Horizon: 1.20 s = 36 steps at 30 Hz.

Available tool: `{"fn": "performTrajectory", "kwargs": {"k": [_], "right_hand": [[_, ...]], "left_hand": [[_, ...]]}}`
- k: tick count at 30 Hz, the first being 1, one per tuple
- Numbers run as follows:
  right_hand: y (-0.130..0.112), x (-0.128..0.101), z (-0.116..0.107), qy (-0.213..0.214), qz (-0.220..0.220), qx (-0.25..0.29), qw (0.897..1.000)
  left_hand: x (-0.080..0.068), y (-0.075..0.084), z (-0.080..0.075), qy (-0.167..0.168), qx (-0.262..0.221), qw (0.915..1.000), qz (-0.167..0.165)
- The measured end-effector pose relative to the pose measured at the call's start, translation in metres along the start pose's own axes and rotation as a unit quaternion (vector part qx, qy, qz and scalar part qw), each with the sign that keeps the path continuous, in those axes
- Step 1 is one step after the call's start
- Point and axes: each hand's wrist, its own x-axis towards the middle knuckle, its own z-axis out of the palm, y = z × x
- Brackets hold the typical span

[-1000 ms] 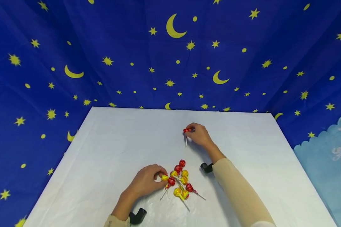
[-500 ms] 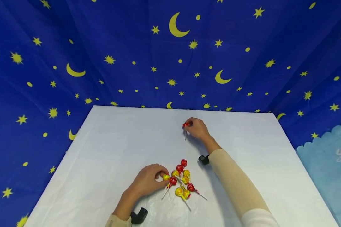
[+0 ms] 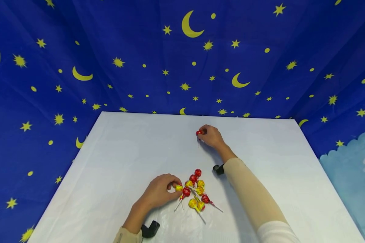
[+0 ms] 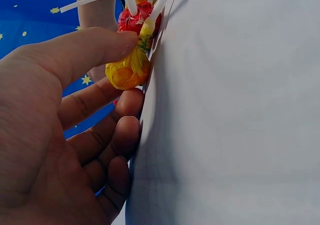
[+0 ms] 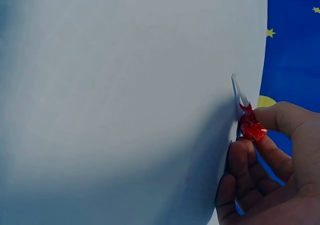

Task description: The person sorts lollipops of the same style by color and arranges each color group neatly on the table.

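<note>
Toward the far side of the table, my right hand pinches a red-wrapped lollipop by its head between thumb and fingers. Its white stick points back toward me in the head view and lies close over the tabletop. Lower down, my left hand holds a yellow lollipop between thumb and forefinger, at the left edge of a loose pile. Right beside that thumb is a red lollipop. Several more red and yellow ones lie to its right, among them a yellow lollipop and a red lollipop.
A white cloth covers the table. Behind it and at the left hangs a blue curtain with yellow stars and moons; a light blue cloth hangs at the right. Black wrist devices show beside both sleeves.
My right hand has moved a little farther toward the back of the table with the red lollipop. The left hand stays in place on the yellow one, and the pile is unchanged.
</note>
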Motion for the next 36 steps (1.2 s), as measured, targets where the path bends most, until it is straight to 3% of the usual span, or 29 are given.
{"fn": "performTrajectory", "kwargs": {"k": [15, 25, 36], "right_hand": [[-0.003, 0.0, -0.008, 0.001, -0.005, 0.02, 1.0], [-0.001, -0.026, -0.006, 0.007, -0.047, 0.016, 0.999], [-0.006, -0.056, -0.011, 0.006, -0.071, 0.037, 0.997]], "left_hand": [[0.003, 0.0, -0.001, 0.024, 0.005, 0.9995, 0.018], [-0.001, -0.001, 0.001, 0.002, -0.006, 1.0, -0.002], [0.001, 0.0, 0.0, 0.016, -0.008, 0.9998, 0.01]]}}
